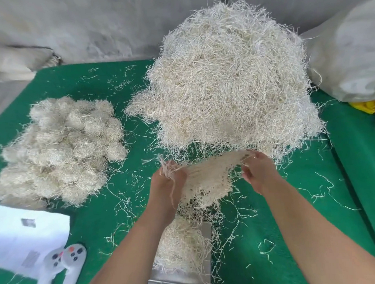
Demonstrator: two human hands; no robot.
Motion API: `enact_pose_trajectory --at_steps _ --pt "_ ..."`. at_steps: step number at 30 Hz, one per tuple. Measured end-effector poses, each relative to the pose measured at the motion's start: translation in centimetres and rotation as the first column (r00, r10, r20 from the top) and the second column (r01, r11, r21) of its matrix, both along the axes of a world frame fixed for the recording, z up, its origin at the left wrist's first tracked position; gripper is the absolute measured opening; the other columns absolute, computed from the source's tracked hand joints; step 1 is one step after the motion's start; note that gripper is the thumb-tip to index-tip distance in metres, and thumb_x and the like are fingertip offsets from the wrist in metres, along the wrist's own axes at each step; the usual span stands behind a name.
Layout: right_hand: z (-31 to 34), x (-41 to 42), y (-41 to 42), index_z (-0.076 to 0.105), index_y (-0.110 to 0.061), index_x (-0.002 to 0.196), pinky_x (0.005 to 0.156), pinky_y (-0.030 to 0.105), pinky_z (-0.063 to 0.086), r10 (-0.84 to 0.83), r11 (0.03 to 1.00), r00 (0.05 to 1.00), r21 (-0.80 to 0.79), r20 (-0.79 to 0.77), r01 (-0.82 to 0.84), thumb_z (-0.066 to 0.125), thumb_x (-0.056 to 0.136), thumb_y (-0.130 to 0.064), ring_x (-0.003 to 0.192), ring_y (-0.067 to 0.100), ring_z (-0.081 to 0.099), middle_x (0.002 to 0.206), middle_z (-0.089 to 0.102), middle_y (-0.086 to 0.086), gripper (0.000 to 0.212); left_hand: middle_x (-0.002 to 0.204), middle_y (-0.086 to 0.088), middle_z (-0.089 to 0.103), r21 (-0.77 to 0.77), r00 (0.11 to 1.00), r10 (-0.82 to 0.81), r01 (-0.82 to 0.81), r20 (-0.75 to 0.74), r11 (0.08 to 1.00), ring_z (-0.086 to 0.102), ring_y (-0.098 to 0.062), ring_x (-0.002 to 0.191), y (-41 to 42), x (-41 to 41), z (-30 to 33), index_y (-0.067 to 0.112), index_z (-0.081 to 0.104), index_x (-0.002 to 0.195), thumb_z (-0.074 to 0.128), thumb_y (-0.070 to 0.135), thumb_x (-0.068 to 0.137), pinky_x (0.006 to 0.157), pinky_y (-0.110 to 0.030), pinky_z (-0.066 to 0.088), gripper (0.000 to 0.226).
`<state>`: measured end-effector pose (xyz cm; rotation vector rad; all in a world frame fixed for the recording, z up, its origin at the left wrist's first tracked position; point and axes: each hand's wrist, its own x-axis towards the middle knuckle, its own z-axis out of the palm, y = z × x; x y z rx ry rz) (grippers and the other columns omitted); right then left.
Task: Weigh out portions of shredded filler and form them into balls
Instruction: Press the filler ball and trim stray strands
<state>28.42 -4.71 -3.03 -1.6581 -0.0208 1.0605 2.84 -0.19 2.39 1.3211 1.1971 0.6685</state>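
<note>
A tall heap of pale shredded filler (pixel 229 81) stands at the back centre of the green table. My left hand (pixel 165 185) and my right hand (pixel 257 171) each grip an end of a stretched tuft of filler (pixel 207 179), held in the air in front of the heap. Below the tuft, a metal scale (pixel 206 270) near the front edge carries a small portion of filler (pixel 181 246) on its pan. A pile of several formed filler balls (pixel 61 146) lies at the left.
The green mat (pixel 99 208) is strewn with loose shreds. A white sheet (pixel 24 236) and two white handled devices (pixel 69 260) lie at the front left. A big white sack (pixel 349 55) and a yellow item (pixel 366 107) sit at the right. A grey wall runs behind.
</note>
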Motion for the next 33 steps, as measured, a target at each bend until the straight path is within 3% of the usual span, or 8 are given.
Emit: enact_pose_trajectory --at_steps 4,8,11,14,22,26,30,33 --pt "0.9 -1.8 -0.7 0.031 -0.034 0.158 0.105 0.052 0.051 0.300 0.950 0.939 0.036 0.167 -0.310 0.063 0.102 -0.018 0.133 0.033 0.052 0.159 0.039 0.011 0.066 0.106 -0.010 0.061 -0.169 0.971 0.203 -0.182 0.122 0.969 0.058 -0.006 0.073 0.3 1.2 0.7 0.009 0.056 0.123 0.066 0.019 0.097 0.062 -0.019 0.048 0.029" --pt "1.0 -4.2 -1.8 0.027 -0.030 0.161 0.128 0.022 0.005 0.790 0.527 0.437 -0.114 0.430 -0.842 0.062 0.103 -0.021 0.151 0.016 0.028 0.165 0.031 0.002 0.069 0.117 -0.016 0.074 -0.440 0.927 0.167 -0.002 0.337 0.898 0.073 -0.036 0.110 0.3 2.7 1.6 0.011 0.059 0.124 0.070 0.061 0.089 0.094 -0.054 0.060 0.062" --pt "2.5 -5.5 -1.7 0.059 -0.025 0.138 0.107 0.015 0.045 0.719 0.575 0.489 -0.029 0.494 -0.817 0.060 0.098 0.002 0.117 -0.008 0.060 0.116 0.070 -0.001 0.048 0.093 -0.007 0.079 -0.252 0.927 0.038 0.062 0.373 0.966 0.072 -0.041 0.092 0.6 2.8 1.8 0.006 0.060 0.104 0.073 0.049 0.089 0.072 -0.056 0.061 0.048" --pt "2.5 -3.6 -1.6 0.066 -0.037 0.121 0.085 0.029 0.061 0.727 0.576 0.464 -0.081 0.505 -0.814 0.070 0.095 -0.010 0.089 0.008 0.075 0.097 0.076 -0.002 0.038 0.120 -0.020 0.073 -0.416 0.836 0.269 -0.054 0.478 0.908 0.073 -0.039 0.108 2.5 1.6 2.5 0.007 0.054 0.126 0.072 0.024 0.096 0.092 -0.052 0.061 0.039" --pt "0.1 1.4 -1.1 0.069 -0.012 0.125 0.040 0.015 0.040 0.720 0.660 0.373 -0.409 0.585 -0.631 0.061 0.100 -0.009 0.035 -0.001 0.046 0.074 0.069 0.002 0.026 0.105 -0.013 0.078 -0.392 0.945 0.273 -0.185 0.182 0.901 0.078 -0.029 0.090 4.8 -0.6 2.9 0.005 0.051 0.131 0.076 0.031 0.090 0.083 -0.047 0.063 0.054" --pt "0.3 2.9 -0.2 0.071 -0.012 0.122 0.041 0.022 0.046 0.567 0.815 0.495 -0.364 0.659 -0.450 0.055 0.103 -0.008 0.041 0.005 0.051 0.075 0.070 0.003 0.025 0.125 0.011 0.049 0.132 0.795 -0.215 0.345 -0.567 0.929 0.066 -0.010 0.077 3.8 -0.9 1.5 0.034 0.042 0.140 0.080 0.060 0.074 0.055 -0.023 0.057 0.080" --pt "1.1 4.2 1.0 0.066 -0.013 0.126 0.044 0.020 0.043 0.119 0.991 0.987 -0.070 0.107 -0.112 0.051 0.102 -0.002 0.051 0.009 0.050 0.075 0.062 0.004 0.030 0.079 0.016 0.067 -0.018 0.419 -0.412 0.683 -0.809 0.730 0.055 0.007 0.048 3.2 -2.2 0.0 0.040 0.061 0.101 0.064 0.054 0.095 0.047 -0.016 0.049 0.016" --pt "1.8 5.2 1.3 0.071 -0.010 0.100 0.044 0.018 0.050 -0.255 0.964 0.868 -0.037 -0.426 0.265 0.057 0.103 -0.008 0.049 0.009 0.061 0.066 0.064 0.005 0.015 0.071 0.012 0.065 0.058 0.438 -0.287 0.624 -0.852 0.779 0.055 0.001 0.049 4.2 -3.5 -0.4 0.037 0.063 0.095 0.056 0.047 0.103 0.047 -0.018 0.041 0.014"
